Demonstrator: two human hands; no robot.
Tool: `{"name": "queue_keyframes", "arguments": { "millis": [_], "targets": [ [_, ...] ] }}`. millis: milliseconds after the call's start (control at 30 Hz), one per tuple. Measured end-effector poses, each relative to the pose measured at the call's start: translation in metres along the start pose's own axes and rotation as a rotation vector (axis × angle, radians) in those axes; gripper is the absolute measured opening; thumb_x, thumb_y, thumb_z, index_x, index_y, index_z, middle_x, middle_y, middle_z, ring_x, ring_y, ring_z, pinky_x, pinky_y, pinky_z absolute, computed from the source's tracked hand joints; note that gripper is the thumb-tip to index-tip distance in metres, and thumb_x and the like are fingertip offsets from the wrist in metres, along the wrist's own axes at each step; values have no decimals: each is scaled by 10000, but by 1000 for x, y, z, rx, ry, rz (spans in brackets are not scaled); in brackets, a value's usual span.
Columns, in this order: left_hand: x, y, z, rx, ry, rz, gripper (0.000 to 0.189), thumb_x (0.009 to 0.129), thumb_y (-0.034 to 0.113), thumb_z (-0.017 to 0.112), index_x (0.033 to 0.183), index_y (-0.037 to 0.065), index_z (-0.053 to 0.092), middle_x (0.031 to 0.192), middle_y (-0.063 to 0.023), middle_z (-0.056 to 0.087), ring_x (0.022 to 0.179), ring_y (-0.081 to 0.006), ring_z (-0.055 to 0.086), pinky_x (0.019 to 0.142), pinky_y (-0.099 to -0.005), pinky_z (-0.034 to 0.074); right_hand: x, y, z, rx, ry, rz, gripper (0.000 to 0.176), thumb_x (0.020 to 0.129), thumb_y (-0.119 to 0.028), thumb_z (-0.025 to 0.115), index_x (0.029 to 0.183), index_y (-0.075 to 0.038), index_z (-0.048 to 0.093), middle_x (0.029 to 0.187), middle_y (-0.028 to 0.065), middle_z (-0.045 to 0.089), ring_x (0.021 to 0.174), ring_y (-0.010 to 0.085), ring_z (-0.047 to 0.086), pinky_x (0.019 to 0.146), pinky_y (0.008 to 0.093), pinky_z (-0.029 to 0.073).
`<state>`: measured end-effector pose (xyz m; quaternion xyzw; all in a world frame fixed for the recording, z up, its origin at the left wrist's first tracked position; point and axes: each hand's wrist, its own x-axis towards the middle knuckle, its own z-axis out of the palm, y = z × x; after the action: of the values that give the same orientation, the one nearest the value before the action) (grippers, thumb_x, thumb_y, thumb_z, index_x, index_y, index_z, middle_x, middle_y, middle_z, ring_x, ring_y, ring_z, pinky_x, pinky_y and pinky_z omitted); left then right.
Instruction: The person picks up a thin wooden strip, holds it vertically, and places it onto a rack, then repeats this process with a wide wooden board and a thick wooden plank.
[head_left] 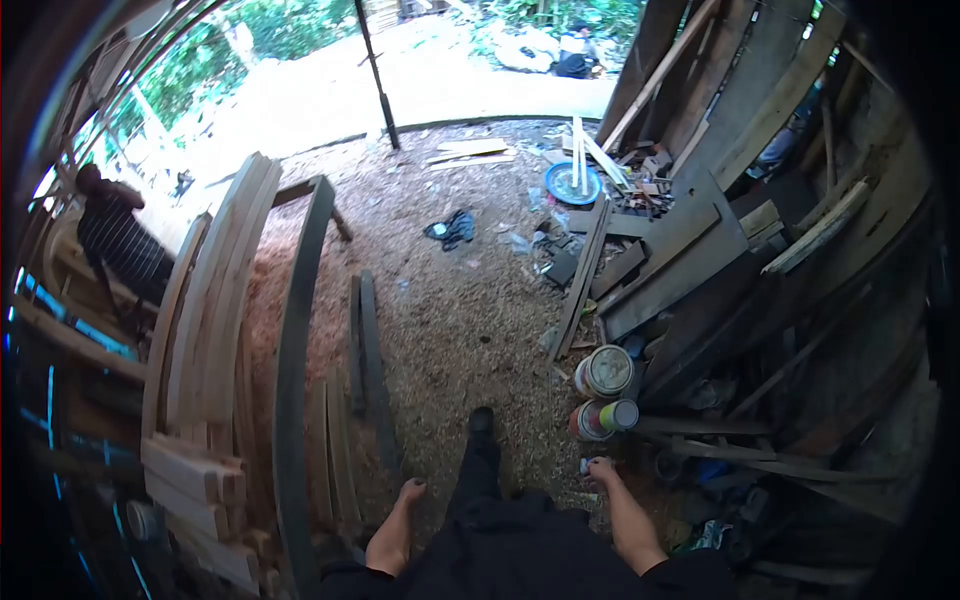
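Observation:
My left hand (413, 489) hangs low in front of my body with its fingers curled closed, and nothing shows in it. On the other side, my right hand (602, 470) is closed around a small whitish-blue object (585, 466); its kind is too small to make out. Just beyond the right hand stand paint buckets, a nearer one (588, 422) with a smaller can (619, 414) on or against it, and a farther one with a pale lid (609, 371). My dark shoe (482, 420) is on the ground between the hands.
Stacked planks (215, 300) and a dark wooden frame (297, 350) stand at left, near a person in a striped shirt (122, 235). Boards and scrap (670, 260) lean along the right wall. A blue basin (573, 184) and a dark cloth or bag (452, 230) lie ahead on shavings.

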<state>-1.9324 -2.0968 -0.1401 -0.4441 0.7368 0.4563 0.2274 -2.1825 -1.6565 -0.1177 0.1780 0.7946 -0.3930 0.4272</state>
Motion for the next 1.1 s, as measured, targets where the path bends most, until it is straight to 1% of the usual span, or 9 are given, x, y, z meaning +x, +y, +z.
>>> {"name": "queue_keyframes", "arguments": {
  "millis": [67, 167, 233, 300, 400, 533, 733, 1000, 1100],
  "targets": [
    [38, 28, -25, 17, -48, -19, 323, 714, 207, 551, 960, 4, 599, 899, -155, 630, 825, -221, 622, 697, -330, 483, 15, -23, 0, -7, -5, 101, 191, 828, -142, 458, 960, -33, 545, 823, 99, 600, 667, 206, 604, 514, 338, 478],
    [85, 78, -69, 289, -89, 183, 306, 723, 204, 540, 932, -10, 605, 860, -152, 631, 759, -224, 626, 651, -335, 486, 21, -57, 12, 107, 50, 170, 208, 829, -128, 463, 993, -26, 541, 878, 102, 592, 719, 219, 606, 550, 345, 495],
    [120, 133, -94, 91, -280, 127, 290, 735, 191, 516, 906, -25, 604, 803, -138, 628, 689, -213, 617, 621, -337, 479, 39, -82, 21, 315, 92, 200, 217, 828, -142, 468, 993, -22, 542, 870, 106, 595, 715, 228, 607, 564, 348, 499],
    [155, 197, -112, 70, -244, 186, 291, 741, 186, 503, 912, -29, 597, 771, -128, 624, 674, -204, 610, 613, -333, 476, 59, -99, 25, 308, 52, 162, 281, 822, -210, 446, 1049, -51, 498, 839, 102, 608, 599, 218, 589, 495, 358, 461],
    [184, 243, -117, -12, -181, 230, 298, 751, 186, 486, 932, -30, 583, 744, -119, 619, 658, -192, 605, 603, -325, 473, 90, -111, 38, 201, 133, -41, 217, 802, -190, 445, 906, -35, 556, 788, 113, 601, 595, 202, 585, 515, 377, 461],
    [238, 319, -130, 57, -242, 355, 324, 759, 198, 490, 989, -20, 560, 787, -132, 616, 657, -188, 605, 591, -321, 472, 104, -171, 39, 280, 115, 64, 213, 804, -194, 455, 858, -27, 577, 705, 98, 603, 587, 211, 596, 507, 355, 481],
    [298, 396, -145, 69, -383, 301, 340, 758, 215, 507, 1012, -7, 554, 774, -118, 610, 639, -187, 603, 551, -306, 474, 164, -220, 25, 327, 58, 165, 233, 840, -176, 457, 978, -3, 531, 827, 116, 622, 629, 221, 612, 533, 395, 491],
    [408, 494, -206, 445, -473, 176, 281, 759, 231, 511, 949, 36, 581, 756, -77, 623, 594, -153, 592, 484, -288, 449, 277, -283, 17, 624, 126, 145, 276, 834, -175, 440, 1067, -38, 499, 739, 104, 593, 619, 208, 580, 505, 354, 475],
    [434, 554, -213, 429, -431, 225, 285, 765, 230, 512, 963, 32, 568, 761, -82, 625, 606, -154, 594, 496, -284, 451, 270, -364, -1, 480, 186, 38, 241, 845, -197, 443, 1013, -43, 520, 756, 91, 601, 627, 196, 585, 503, 336, 475]
  ]
}}
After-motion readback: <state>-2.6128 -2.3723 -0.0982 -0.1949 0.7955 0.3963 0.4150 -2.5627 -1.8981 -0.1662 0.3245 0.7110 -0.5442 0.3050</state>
